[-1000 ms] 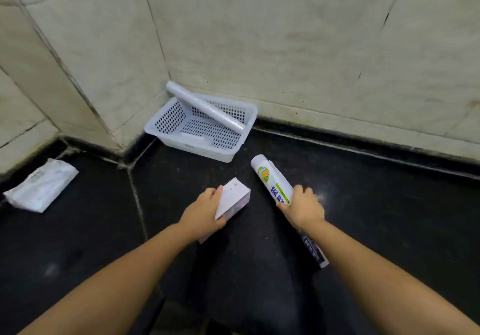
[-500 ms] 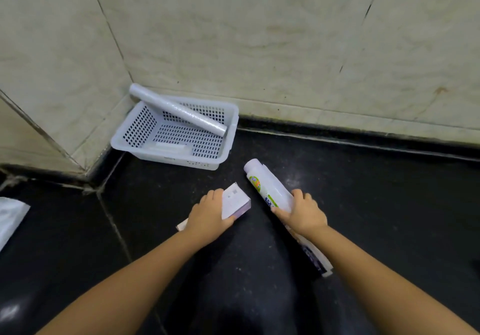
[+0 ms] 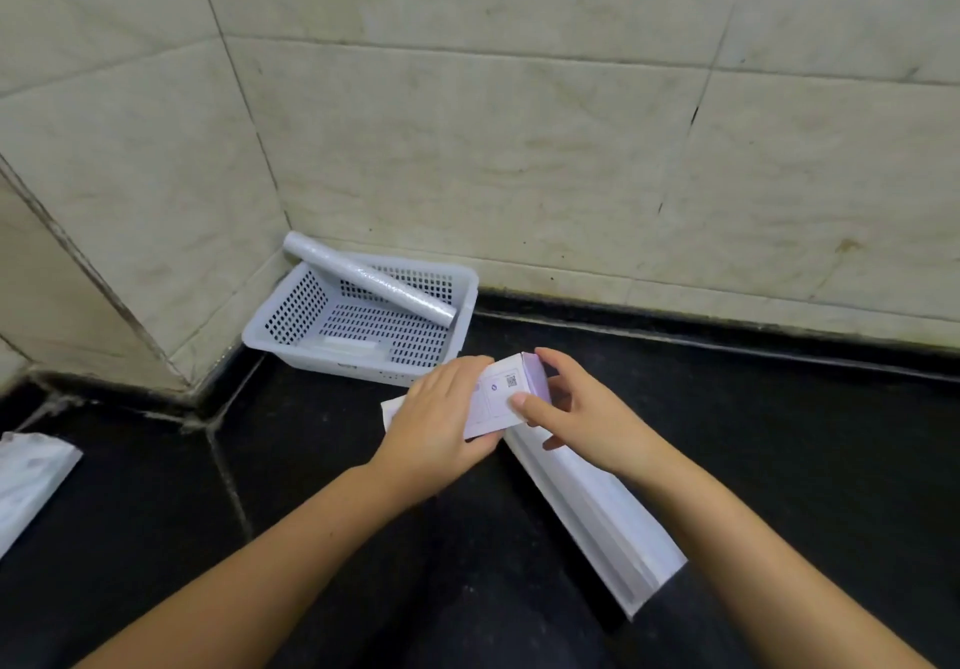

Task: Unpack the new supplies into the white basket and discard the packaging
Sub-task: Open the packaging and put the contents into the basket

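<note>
A view from above looks down at two bare forearms reaching over a black stone floor toward a corner of pale marbled wall tiles. Both hands hold one small carton point(image 3: 506, 398), white with a lilac end and a printed square code, lifted just in front of the basket. The left hand point(image 3: 436, 421) wraps over the carton's near end from the left, fingers curled around it. The right hand point(image 3: 576, 408) pinches the far end, thumb point(image 3: 524, 403) pressed on the top face and fingers closed behind the lilac flap.

A white perforated plastic basket point(image 3: 291, 343) sits on the floor, tucked into the wall corner. A roll wrapped in clear film point(image 3: 369, 279) lies slantwise across it, one end propped on the back left rim, the other end low by the right wall. A small pale item lies on the basket floor; it is too faint to identify.

A long white box point(image 3: 597, 518) lies flat on the floor under the right forearm, running away to the lower right. At the far left edge, a white plastic packet point(image 3: 28, 486) lies on the floor, well apart from everything else.
</note>
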Tool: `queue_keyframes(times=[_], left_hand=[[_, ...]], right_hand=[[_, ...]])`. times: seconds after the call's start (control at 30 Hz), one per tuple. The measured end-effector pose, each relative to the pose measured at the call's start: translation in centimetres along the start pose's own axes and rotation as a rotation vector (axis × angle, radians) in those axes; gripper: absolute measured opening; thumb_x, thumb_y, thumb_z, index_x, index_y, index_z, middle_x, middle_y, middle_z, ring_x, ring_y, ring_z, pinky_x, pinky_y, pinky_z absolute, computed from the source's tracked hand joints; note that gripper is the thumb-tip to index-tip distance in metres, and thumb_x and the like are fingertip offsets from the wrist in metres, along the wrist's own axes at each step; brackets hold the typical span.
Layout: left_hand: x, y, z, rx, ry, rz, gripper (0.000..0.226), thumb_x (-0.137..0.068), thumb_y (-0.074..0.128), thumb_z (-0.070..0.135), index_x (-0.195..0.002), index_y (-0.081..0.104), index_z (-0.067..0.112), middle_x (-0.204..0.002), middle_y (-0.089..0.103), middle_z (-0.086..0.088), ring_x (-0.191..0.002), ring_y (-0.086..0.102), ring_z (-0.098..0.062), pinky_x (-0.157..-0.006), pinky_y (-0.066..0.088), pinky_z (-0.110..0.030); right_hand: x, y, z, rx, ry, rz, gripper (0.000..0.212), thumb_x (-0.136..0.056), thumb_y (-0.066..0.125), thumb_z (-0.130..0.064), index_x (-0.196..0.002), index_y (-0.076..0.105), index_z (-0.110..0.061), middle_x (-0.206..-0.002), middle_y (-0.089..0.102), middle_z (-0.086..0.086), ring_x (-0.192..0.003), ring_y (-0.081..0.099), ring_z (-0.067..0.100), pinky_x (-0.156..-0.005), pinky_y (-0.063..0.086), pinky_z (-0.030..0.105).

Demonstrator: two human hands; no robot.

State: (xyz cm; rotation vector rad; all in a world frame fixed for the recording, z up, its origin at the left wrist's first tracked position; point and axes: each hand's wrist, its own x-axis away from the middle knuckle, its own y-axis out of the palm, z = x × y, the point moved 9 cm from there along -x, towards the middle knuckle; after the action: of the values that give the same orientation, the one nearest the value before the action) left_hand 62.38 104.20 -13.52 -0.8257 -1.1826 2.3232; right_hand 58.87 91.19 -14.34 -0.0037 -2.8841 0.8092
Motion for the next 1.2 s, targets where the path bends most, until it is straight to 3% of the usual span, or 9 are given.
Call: queue_keyframes(times=[0.13,0.27,0.4,0.6,0.77,0.83,0.93,1.0,1.2], left_hand=[[-0.3,-0.5,1.1,0.006,0.010,-0.001,0.067,-0.078,0.062,0.052,-0.134,0.040,0.024,-0.131,0.051,0.009,-0.120,0.043,-0.009,-0.100,0.027,-0.022],[-0.3,-0.9,1.7,0.014,0.038,-0.012,0.053,-0.079,0.059,0.056,-0.124,0.045,0.034,-0.119,0.055,0.016,-0.111,0.048,-0.006,-0.096,0.033,-0.026],[-0.2,-1.1,1.7,0.039,0.053,-0.021,0.048,-0.078,0.057,0.058,-0.121,0.046,0.037,-0.116,0.056,0.019,-0.108,0.048,-0.002,-0.093,0.032,-0.024],[-0.5,-1.3,1.9,0.021,0.089,-0.028,0.047,-0.079,0.062,0.054,-0.120,0.049,0.037,-0.114,0.057,0.020,-0.107,0.049,-0.003,-0.093,0.032,-0.024],[-1.0,-1.7,2.2,-0.006,0.135,-0.060,0.053,-0.077,0.063,0.052,-0.123,0.045,0.036,-0.118,0.054,0.021,-0.111,0.045,0.001,-0.097,0.029,-0.023],[-1.0,-2.1,1.6,0.053,0.118,-0.074,0.056,-0.075,0.065,0.052,-0.124,0.042,0.039,-0.118,0.049,0.025,-0.110,0.040,0.007,-0.098,0.028,-0.020],[-0.9,-2.2,1.0,0.072,0.100,-0.108,0.057,-0.074,0.067,0.050,-0.124,0.039,0.043,-0.118,0.048,0.027,-0.111,0.040,0.008,-0.098,0.032,-0.021],[-1.1,-2.1,1.3,0.003,0.114,-0.109,0.057,-0.075,0.066,0.049,-0.125,0.040,0.041,-0.120,0.050,0.023,-0.111,0.042,0.004,-0.098,0.033,-0.024],[-1.7,-2.3,2.6,-0.156,0.160,-0.048,0.056,-0.078,0.059,0.048,-0.130,0.043,0.033,-0.120,0.054,0.010,-0.113,0.047,-0.011,-0.096,0.027,-0.026]], right_hand=[[0.5,-0.1,-0.2,-0.074,0.012,-0.008,0.067,-0.082,0.061,-0.048,-0.140,0.031,-0.030,-0.117,0.060,-0.005,-0.093,0.067,0.010,-0.065,0.059,0.021],[0.4,-0.8,-0.1,-0.121,0.051,-0.038,0.052,-0.083,0.059,-0.050,-0.127,0.043,-0.027,-0.102,0.067,-0.004,-0.083,0.068,0.003,-0.065,0.057,0.020],[0.6,-1.1,-0.6,-0.127,0.024,-0.095,0.048,-0.082,0.062,-0.045,-0.124,0.045,-0.028,-0.101,0.066,-0.005,-0.078,0.067,-0.001,-0.065,0.058,0.022],[0.6,-1.0,-1.2,-0.118,-0.013,-0.131,0.033,-0.080,0.062,-0.031,-0.112,0.052,-0.033,-0.104,0.064,-0.004,-0.087,0.067,0.009,-0.070,0.061,0.029],[0.4,-1.3,-1.5,-0.187,-0.023,-0.174,0.034,-0.081,0.056,-0.016,-0.112,0.057,-0.029,-0.099,0.067,0.004,-0.075,0.066,0.004,-0.067,0.061,0.030],[0.4,-1.9,-1.5,-0.248,-0.028,-0.184,0.032,-0.085,0.053,-0.012,-0.113,0.059,-0.027,-0.097,0.070,0.012,-0.079,0.069,0.009,-0.067,0.060,0.031],[0.4,-2.9,-1.2,-0.314,-0.031,-0.148,0.032,-0.085,0.060,-0.028,-0.118,0.057,-0.027,-0.094,0.074,0.001,-0.084,0.071,0.011,-0.070,0.061,0.035],[0.5,-2.5,-1.7,-0.219,-0.062,-0.155,0.037,-0.081,0.062,-0.042,-0.117,0.055,-0.035,-0.098,0.070,-0.009,-0.089,0.068,0.007,-0.071,0.062,0.033],[0.2,-1.9,-2.6,-0.036,-0.037,-0.022,0.026,-0.084,0.055,-0.035,-0.110,0.054,-0.032,-0.104,0.064,-0.004,-0.088,0.067,0.013,-0.067,0.062,0.030]])
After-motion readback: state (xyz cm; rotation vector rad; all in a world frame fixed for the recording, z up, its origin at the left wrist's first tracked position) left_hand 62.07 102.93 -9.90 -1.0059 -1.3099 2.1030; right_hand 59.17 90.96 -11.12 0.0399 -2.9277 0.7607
